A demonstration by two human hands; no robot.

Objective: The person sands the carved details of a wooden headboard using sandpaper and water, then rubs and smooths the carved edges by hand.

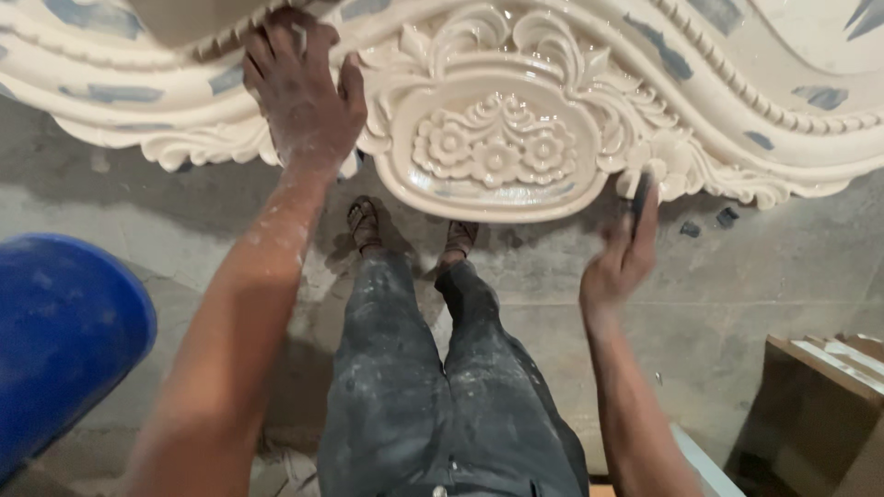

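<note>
One cream-white carved ornamental panel [497, 129] with scrollwork, an oval medallion and three carved flowers at its centre; several grey-blue patches scattered over it. Spans the whole top of the view, above the floor.

Left hand [304, 97] spread flat, palm down, fingers splayed on the panel's carved edge left of the medallion; gripping nothing, dusted white, arm stretched straight forward. Right hand [622, 258] raised at the panel's lower right rim, fingers curled around one small dark tool [640, 198] touching the carving.

Two dusty dark trouser legs and two sandalled feet below the medallion. Grey concrete floor [755, 276]. One blue rounded drum [64, 340] at left; one brown cardboard box [820, 405] at lower right.
</note>
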